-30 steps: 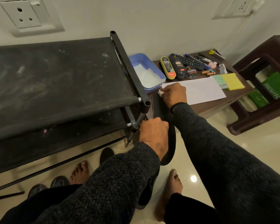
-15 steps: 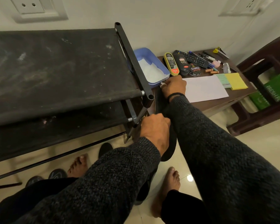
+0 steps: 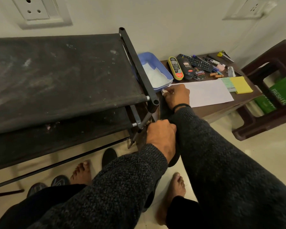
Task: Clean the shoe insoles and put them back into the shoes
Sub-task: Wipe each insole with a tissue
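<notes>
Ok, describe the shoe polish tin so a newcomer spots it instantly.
Start at the brown side table right of the black shoe rack. Behind the white paper stands a row of polish items. The shoe polish tin is the only round, flat one, rightmost, beside two oblong applicators.

Black insole [image 3: 163,109] mostly hidden behind both forearms — left-hand fingers [image 3: 156,125] curled out of sight.

Left hand [image 3: 161,136] and right hand [image 3: 177,95] both curled, gripping.

Head view looks steeply down, close over both forearms
</notes>
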`<state>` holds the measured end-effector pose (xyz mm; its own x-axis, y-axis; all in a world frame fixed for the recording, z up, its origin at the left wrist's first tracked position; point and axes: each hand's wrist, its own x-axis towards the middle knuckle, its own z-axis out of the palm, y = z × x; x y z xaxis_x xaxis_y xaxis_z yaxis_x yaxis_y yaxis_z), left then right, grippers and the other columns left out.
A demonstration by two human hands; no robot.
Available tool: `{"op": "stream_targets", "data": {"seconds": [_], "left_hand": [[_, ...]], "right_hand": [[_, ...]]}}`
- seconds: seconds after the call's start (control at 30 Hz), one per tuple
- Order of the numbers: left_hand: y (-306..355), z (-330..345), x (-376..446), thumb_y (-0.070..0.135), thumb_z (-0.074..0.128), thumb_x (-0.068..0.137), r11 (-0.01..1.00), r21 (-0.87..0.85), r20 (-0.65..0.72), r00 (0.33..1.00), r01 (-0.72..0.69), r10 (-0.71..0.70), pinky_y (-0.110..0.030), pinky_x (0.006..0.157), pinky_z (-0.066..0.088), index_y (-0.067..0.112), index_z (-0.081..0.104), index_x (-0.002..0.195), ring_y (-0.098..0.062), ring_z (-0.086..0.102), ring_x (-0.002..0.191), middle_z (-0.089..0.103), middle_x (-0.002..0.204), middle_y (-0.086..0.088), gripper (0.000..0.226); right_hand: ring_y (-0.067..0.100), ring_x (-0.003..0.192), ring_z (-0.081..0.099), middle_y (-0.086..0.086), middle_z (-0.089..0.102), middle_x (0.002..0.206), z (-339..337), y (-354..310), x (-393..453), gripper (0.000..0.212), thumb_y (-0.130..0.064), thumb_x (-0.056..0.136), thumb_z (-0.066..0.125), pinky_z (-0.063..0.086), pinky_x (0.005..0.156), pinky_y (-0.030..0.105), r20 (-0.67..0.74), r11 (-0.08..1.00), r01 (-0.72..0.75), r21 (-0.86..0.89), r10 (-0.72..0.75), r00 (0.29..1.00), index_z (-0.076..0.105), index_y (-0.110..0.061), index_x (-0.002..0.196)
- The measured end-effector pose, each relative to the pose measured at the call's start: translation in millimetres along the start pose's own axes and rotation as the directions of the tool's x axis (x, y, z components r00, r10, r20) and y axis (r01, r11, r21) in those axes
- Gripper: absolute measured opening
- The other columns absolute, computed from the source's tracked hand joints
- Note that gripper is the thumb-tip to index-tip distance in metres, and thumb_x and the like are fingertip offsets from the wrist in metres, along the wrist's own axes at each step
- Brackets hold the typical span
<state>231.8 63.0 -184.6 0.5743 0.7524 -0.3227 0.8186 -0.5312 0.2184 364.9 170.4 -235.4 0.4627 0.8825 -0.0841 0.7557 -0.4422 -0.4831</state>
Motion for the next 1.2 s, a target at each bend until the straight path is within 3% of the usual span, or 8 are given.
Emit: {"op": "stream_targets", "data": {"seconds": [0.2, 0.3, 0.47, 0.7, 0.93, 1.1, 1.2], "left_hand": [[0.8, -1.2, -0.2, 0.008, 0.054, 0.098, 1.0, 0.012, -0.005, 1.0, -0.017, 0.017, -0.041, 0.09, 0.052, 0.012, 0.059, 0.126, -0.029, 0.058, 0.116, 0.059, 0.125, -0.011, 0.03], [-1.2, 1.3, -1.3, 0.011, 0.055, 0.097, 0.999, 0.037, -0.023, 0.999, -0.022, 0.023, -0.04, 0.087, 0.051, 0.015, 0.059, 0.127, -0.029, 0.059, 0.114, 0.058, 0.124, -0.009, 0.031], [1.9, 0.1, -0.1, 0.012, 0.057, 0.097, 0.997, 0.072, -0.034, 0.999, -0.02, 0.022, -0.037, 0.076, 0.048, 0.016, 0.062, 0.123, -0.028, 0.062, 0.111, 0.062, 0.118, -0.008, 0.027], [-1.3, -2.8, -1.2, 0.01, 0.06, 0.095, 0.998, 0.048, -0.018, 0.999, -0.034, 0.034, -0.037, 0.082, 0.051, 0.012, 0.061, 0.124, -0.028, 0.062, 0.112, 0.061, 0.12, -0.009, 0.029], [2.2, -4.0, 0.8, 0.012, 0.058, 0.097, 0.998, 0.064, -0.006, 1.0, -0.017, 0.017, -0.038, 0.087, 0.052, 0.012, 0.058, 0.129, -0.029, 0.059, 0.118, 0.058, 0.125, -0.01, 0.033], [-0.5, -3.4, 0.0, 0.01, 0.06, 0.096, 0.998, 0.057, 0.02, 1.0, -0.02, 0.019, -0.038, 0.086, 0.051, 0.011, 0.06, 0.126, -0.028, 0.06, 0.114, 0.06, 0.121, -0.01, 0.03], [-2.9, -2.8, 0.6, 0.009, 0.059, 0.096, 0.999, 0.032, 0.036, 0.999, -0.024, 0.022, -0.037, 0.086, 0.05, 0.011, 0.059, 0.126, -0.028, 0.059, 0.113, 0.058, 0.122, -0.01, 0.03]], "right_hand": [[0.021, 0.096, 0.066, 0.006, 0.072, 0.109, 2.0, 11.0, -27.8, 0.018, -0.02, 0.092, 0.072, 0.051, 0.09, 0.029, 0.093, 0.983, 0.185, -0.008, -0.184, 0.979, 0.078, -0.017, 0.108], [0.027, 0.094, 0.063, 0.011, 0.069, 0.106, 4.5, 13.3, -19.0, 0.02, -0.026, 0.093, 0.069, 0.05, 0.086, 0.036, 0.023, 0.973, 0.226, -0.055, -0.225, 0.974, 0.079, -0.018, 0.109], [0.035, 0.105, 0.063, 0.015, 0.071, 0.112, -1.7, 9.9, 0.9, 0.024, -0.026, 0.093, 0.067, 0.047, 0.091, 0.04, -0.042, 0.986, 0.124, -0.113, -0.129, 0.991, 0.077, -0.019, 0.114], [0.022, 0.102, 0.064, 0.008, 0.074, 0.112, -14.6, 26.7, -20.2, 0.021, -0.017, 0.094, 0.068, 0.047, 0.098, 0.034, -0.069, 0.999, -0.022, 0.046, 0.025, 0.997, 0.076, -0.013, 0.113], [0.011, 0.085, 0.062, 0.008, 0.076, 0.105, -25.4, 46.4, -76.6, 0.019, -0.018, 0.092, 0.071, 0.046, 0.083, 0.02, -0.018, 0.998, 0.067, -0.014, -0.067, 0.998, 0.078, -0.011, 0.109], [0.018, 0.094, 0.063, 0.008, 0.073, 0.111, -18.6, 35.3, -44.4, 0.02, -0.018, 0.094, 0.069, 0.046, 0.087, 0.027, -0.059, 1.0, 0.011, -0.014, -0.012, 0.998, 0.077, -0.015, 0.111], [0.025, 0.103, 0.064, 0.009, 0.073, 0.112, -17.4, 24.7, -13.5, 0.02, -0.016, 0.093, 0.068, 0.05, 0.097, 0.036, -0.072, 0.999, -0.039, 0.007, 0.039, 0.997, 0.077, -0.016, 0.111]]}}
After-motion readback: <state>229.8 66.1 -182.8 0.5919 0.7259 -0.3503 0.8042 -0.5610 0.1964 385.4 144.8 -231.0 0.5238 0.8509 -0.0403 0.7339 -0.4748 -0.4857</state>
